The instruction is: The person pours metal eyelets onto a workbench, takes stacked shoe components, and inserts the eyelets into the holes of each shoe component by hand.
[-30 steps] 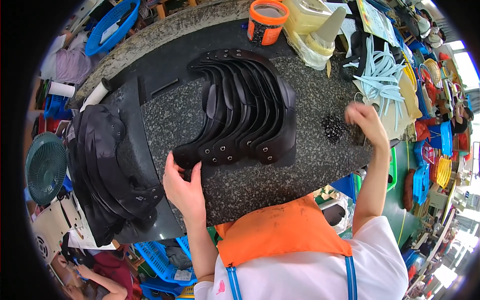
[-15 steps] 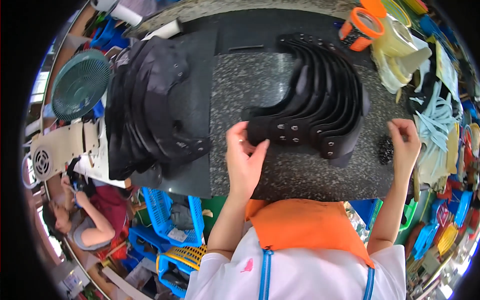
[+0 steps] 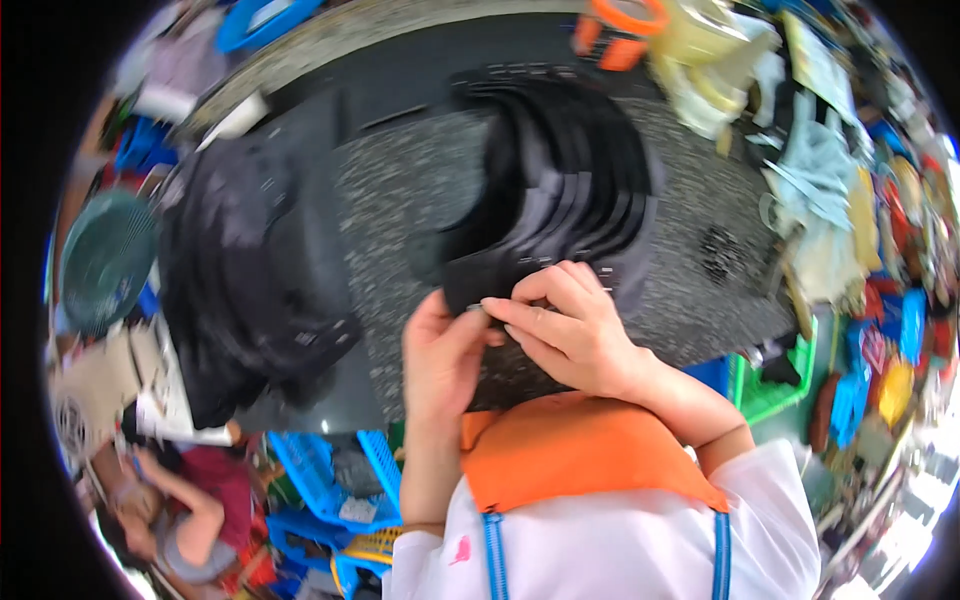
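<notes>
In front of me a row of black curved pieces with small metal fittings (image 3: pixel 570 170) lies overlapped on the speckled stone worktop (image 3: pixel 390 190). My left hand (image 3: pixel 440 350) grips the near left end of the closest piece, thumb on top. Against that same end, my right hand (image 3: pixel 570 325) is closed in a pinch, its fingertips meeting the left thumb. Whatever lies between the right fingertips is too small and blurred to make out. A little heap of tiny black parts (image 3: pixel 718 252) sits on the worktop to the right.
Another stack of dark pieces (image 3: pixel 250 260) is at the left. An orange tub (image 3: pixel 617 35), a yellowish container (image 3: pixel 695 70) and pale blue strips (image 3: pixel 815 165) line the far right. Below the worktop are a blue basket (image 3: pixel 385 470) and a green one (image 3: pixel 750 400). A person (image 3: pixel 190 510) sits at lower left.
My right hand has come left from the heap of tiny black parts to the end of the closest piece, meeting my left hand. The whole view has shifted and blurred.
</notes>
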A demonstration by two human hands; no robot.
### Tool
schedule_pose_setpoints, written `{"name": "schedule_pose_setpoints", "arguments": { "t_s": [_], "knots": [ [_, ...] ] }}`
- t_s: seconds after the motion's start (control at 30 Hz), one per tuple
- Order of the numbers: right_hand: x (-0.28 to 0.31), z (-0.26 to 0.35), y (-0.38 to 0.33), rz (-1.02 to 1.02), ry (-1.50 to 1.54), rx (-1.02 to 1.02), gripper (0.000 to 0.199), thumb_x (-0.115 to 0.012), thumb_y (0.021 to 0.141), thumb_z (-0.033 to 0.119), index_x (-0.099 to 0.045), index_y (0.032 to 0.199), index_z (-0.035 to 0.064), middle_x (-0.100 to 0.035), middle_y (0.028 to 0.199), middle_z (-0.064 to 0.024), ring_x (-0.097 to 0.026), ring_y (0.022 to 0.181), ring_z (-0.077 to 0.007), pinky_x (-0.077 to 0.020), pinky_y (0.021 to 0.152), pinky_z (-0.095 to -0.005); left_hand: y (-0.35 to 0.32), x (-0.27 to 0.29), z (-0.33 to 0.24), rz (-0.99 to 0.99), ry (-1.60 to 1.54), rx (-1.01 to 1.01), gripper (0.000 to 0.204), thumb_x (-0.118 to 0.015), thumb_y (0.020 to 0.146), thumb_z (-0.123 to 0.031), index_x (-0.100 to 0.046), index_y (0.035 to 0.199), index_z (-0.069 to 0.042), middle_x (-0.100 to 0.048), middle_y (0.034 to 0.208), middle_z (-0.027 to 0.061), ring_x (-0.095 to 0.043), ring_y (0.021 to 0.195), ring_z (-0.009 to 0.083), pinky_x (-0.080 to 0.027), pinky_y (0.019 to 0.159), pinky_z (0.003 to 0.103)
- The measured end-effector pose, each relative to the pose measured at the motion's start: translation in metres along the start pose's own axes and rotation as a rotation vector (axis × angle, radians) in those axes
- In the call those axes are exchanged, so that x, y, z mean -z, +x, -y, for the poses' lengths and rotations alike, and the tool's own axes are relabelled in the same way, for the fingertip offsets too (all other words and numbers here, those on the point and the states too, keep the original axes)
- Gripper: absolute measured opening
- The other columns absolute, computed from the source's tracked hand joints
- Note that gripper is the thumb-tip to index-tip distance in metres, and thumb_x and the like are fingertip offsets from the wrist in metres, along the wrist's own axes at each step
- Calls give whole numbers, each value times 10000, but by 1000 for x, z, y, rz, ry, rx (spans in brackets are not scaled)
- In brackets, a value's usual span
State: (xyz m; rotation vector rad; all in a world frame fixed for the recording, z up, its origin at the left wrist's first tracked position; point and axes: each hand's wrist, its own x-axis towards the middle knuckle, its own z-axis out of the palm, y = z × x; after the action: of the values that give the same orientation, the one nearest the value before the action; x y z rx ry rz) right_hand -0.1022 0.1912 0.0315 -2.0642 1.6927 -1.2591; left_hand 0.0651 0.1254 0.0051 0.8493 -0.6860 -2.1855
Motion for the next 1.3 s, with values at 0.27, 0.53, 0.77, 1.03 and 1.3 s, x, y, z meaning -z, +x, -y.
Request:
{"name": "schedule_pose_setpoints", "arguments": {
  "t_s": [0.27,0.53,0.77,1.03,1.3],
  "knots": [
    [153,-92,-126,-26,-1202,-693,419,-697,845,160,-625,1251,87,-588,1097,-92,-545,1044,-295,-395,942,-450,12,28,-3,-243,857,-261,118,-683,919,-33,-639,1019,12,-631,814,-23,-563,716,24,-475,680,188],
    [165,-124,-137,-55,-963,-449,266,-701,836,84,-705,1102,83,-599,922,-43,-584,901,-263,-433,854,-397,11,29,-4,-239,832,-216,108,-697,908,-20,-647,997,16,-640,831,-34,-553,745,3,-453,690,166],
    [166,-115,-132,-94,-807,-622,93,-691,846,81,-672,933,53,-646,955,-86,-603,906,-312,-467,831,-408,9,29,-5,-189,782,-266,116,-692,905,0,-646,1010,24,-658,884,-15,-570,771,9,-445,711,158],
    [169,-115,-124,11,-794,-467,213,-665,838,16,-705,1040,71,-619,918,-78,-587,868,-302,-485,798,-393,13,29,-4,-193,724,-294,122,-689,903,8,-652,1019,20,-661,882,-14,-577,786,12,-455,718,163],
    [166,-121,-118,-74,-746,-498,120,-683,841,27,-707,958,36,-648,911,-113,-617,844,-306,-489,749,-391,11,25,-6,-206,917,-238,145,-674,897,9,-657,1035,51,-706,930,42,-624,823,63,-495,746,212]
  ]
}}
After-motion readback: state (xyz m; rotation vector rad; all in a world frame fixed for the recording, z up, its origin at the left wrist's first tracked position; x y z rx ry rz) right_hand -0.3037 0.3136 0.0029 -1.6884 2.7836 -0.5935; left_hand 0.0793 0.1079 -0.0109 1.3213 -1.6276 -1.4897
